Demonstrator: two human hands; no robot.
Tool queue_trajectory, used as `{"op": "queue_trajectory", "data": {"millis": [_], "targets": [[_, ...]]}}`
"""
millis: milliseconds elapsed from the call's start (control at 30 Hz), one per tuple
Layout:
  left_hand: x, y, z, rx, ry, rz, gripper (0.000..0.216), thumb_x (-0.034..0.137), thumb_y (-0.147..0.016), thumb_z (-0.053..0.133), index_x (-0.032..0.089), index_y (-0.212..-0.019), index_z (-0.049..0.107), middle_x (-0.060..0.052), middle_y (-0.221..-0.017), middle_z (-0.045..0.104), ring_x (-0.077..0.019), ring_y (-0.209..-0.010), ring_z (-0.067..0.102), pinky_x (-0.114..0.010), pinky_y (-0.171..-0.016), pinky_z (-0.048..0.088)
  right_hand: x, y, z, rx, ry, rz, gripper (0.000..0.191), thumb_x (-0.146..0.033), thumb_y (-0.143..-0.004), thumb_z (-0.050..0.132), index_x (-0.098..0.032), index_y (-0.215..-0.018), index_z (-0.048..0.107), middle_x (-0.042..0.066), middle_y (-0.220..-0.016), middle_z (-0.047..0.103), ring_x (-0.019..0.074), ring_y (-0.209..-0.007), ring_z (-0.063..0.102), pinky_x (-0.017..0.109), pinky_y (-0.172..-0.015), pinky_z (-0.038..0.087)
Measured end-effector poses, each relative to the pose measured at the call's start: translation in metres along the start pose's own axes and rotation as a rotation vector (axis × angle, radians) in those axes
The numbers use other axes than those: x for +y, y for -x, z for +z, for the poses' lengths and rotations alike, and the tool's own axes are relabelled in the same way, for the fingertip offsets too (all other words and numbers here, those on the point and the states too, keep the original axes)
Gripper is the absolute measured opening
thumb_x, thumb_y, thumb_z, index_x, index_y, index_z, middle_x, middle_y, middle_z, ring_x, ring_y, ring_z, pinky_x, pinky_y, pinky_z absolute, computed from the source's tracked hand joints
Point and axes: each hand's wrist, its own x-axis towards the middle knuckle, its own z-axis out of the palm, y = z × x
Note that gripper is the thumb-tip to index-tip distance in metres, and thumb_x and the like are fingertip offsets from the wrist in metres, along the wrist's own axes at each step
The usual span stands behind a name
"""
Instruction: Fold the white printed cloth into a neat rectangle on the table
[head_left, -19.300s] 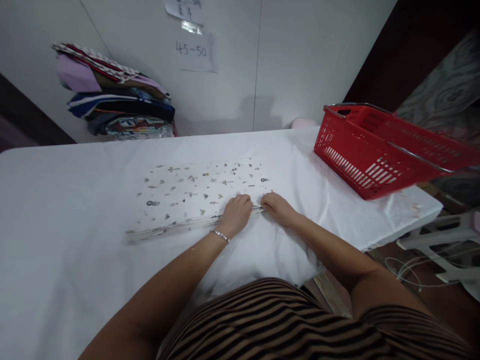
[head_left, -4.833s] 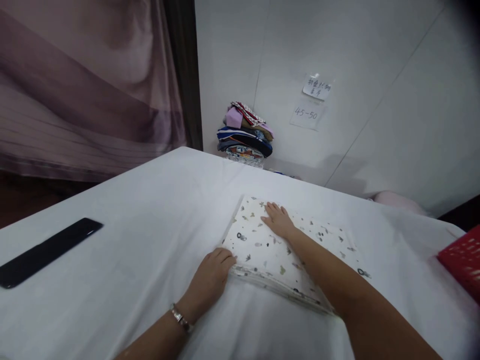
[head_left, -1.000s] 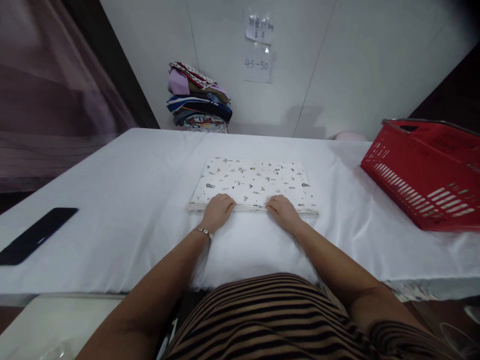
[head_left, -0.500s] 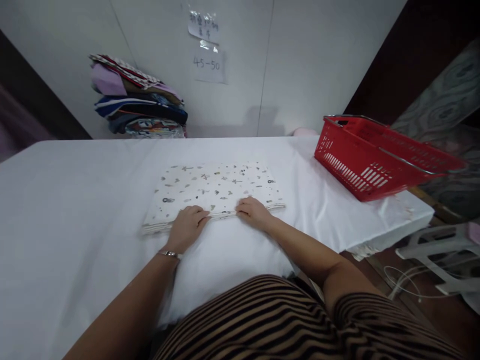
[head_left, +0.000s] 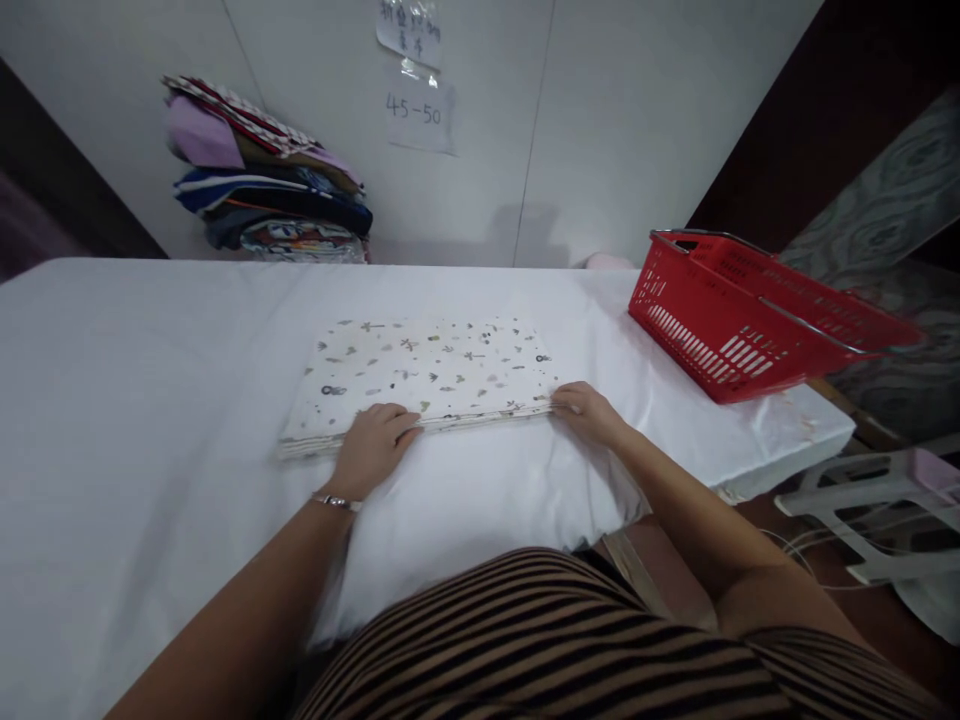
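The upper paper sign (head_left: 409, 30) on the far wall (head_left: 615, 120) is cut off by the top of the view, and its handwriting is only partly legible; the lower sign (head_left: 416, 112) reads "45-50". A pale pink object (head_left: 609, 262) shows only as a rounded top behind the far edge of the table (head_left: 487, 500). The near wall of the red basket (head_left: 750, 310) conceals most of its interior, and the basket's right end is blurred. At the right, a white stool (head_left: 855, 510) is partly out of view and dim. The lower part of the fabric stack (head_left: 262, 180), at far left, is hard to separate into single pieces.

The folded cloth (head_left: 427, 375) lies flat near the middle of the white-covered table, left of the basket and well apart from it. It forms a wide, multi-layered rectangle, off-white, printed with small grey, green and brown motifs. Several layers show along its near edge, slightly fanned at the near left corner.

The left hand (head_left: 375, 440) grips the near edge left of its middle, fingers on top and thumb at the front of the layers. The right hand (head_left: 589, 412) pinches the near right corner between curled fingers and thumb. Both hands are closed on the cloth; the undersides of the grips are hidden.
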Motion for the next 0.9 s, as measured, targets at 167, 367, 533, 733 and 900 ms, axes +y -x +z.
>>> {"op": "queue_trajectory", "data": {"millis": [167, 367, 533, 733, 900], "targets": [[-0.001, 0.000, 0.000, -0.018, -0.001, 0.002, 0.033, 0.036, -0.088, 0.038, 0.021, -0.097, 0.066, -0.007, -0.096, 0.062, -0.0235, -0.092, 0.052, -0.038, -0.079, 0.041, -0.004, 0.000, 0.006, -0.012, 0.032, 0.036, 0.025, -0.034, -0.087, 0.048, -0.023, -0.097, 0.069, 0.008, -0.102, 0.064, 0.0224, -0.099, 0.055, 0.038, -0.088, 0.044], [0.001, 0.001, -0.001, -0.005, 0.061, -0.022, 0.031, 0.036, -0.088, 0.040, 0.021, -0.092, 0.066, -0.007, -0.095, 0.063, -0.0225, -0.091, 0.052, -0.038, -0.081, 0.041, 0.002, -0.002, 0.003, -0.034, -0.016, 0.032, 0.021, -0.033, -0.085, 0.052, -0.023, -0.084, 0.070, 0.007, -0.093, 0.066, 0.0219, -0.093, 0.057, 0.036, -0.085, 0.046], [-0.005, -0.005, -0.024, -0.020, 0.184, -0.123, 0.035, 0.042, -0.088, 0.038, 0.022, -0.081, 0.065, -0.003, -0.090, 0.065, -0.0186, -0.088, 0.055, -0.031, -0.079, 0.043, 0.015, -0.020, -0.003, 0.025, -0.145, 0.186, 0.021, -0.034, -0.082, 0.052, -0.021, -0.084, 0.068, 0.006, -0.094, 0.066, 0.0204, -0.087, 0.060, 0.033, -0.076, 0.048], [-0.076, -0.031, -0.055, 0.076, -0.001, -0.489, 0.038, 0.042, -0.082, 0.044, 0.016, -0.098, 0.065, -0.010, -0.111, 0.062, -0.0241, -0.104, 0.054, -0.032, -0.092, 0.039, 0.046, -0.085, 0.003, 0.080, -0.268, 0.672, 0.035, -0.031, -0.078, 0.057, -0.015, -0.109, 0.062, 0.008, -0.102, 0.065, 0.0190, -0.090, 0.061, 0.030, -0.079, 0.047], [-0.133, -0.059, -0.056, -0.055, -0.041, -0.816, 0.057, 0.046, -0.080, 0.044, 0.008, -0.121, 0.054, -0.018, -0.124, 0.055, -0.0297, -0.112, 0.052, -0.036, -0.093, 0.041, 0.062, -0.143, 0.018, 0.040, -0.320, 0.800, 0.053, -0.034, -0.079, 0.058, -0.008, -0.125, 0.050, 0.013, -0.096, 0.066, 0.0171, -0.074, 0.062, 0.026, -0.061, 0.048]]}}
